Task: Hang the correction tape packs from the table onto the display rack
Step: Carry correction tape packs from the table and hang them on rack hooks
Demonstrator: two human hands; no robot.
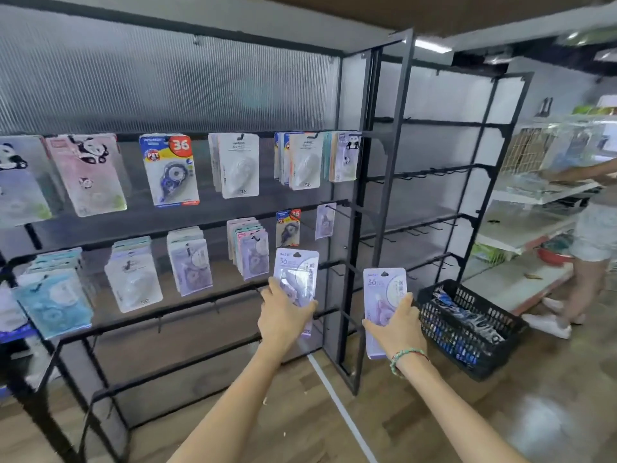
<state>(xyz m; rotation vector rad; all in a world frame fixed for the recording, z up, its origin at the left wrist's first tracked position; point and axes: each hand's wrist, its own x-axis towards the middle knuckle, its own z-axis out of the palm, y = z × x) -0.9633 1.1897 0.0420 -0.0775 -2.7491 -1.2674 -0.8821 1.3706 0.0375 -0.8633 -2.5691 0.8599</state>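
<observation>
My left hand (282,315) grips a lilac correction tape pack (297,272) upright, close in front of the black display rack (350,208), near the hooks at the right end of a lower rail. My right hand (397,324) holds a small stack of the same lilac packs (382,289) upright, off to the right of the rack's end post. Many other packs hang on the rack's upper and middle rails (240,165). No table is in view.
A second black rack (467,202) with bare hooks stands to the right. A black plastic basket (467,329) with packaged goods sits on the wooden floor beside it. A person (591,235) stands at white shelves at far right. A white line (337,399) crosses the floor.
</observation>
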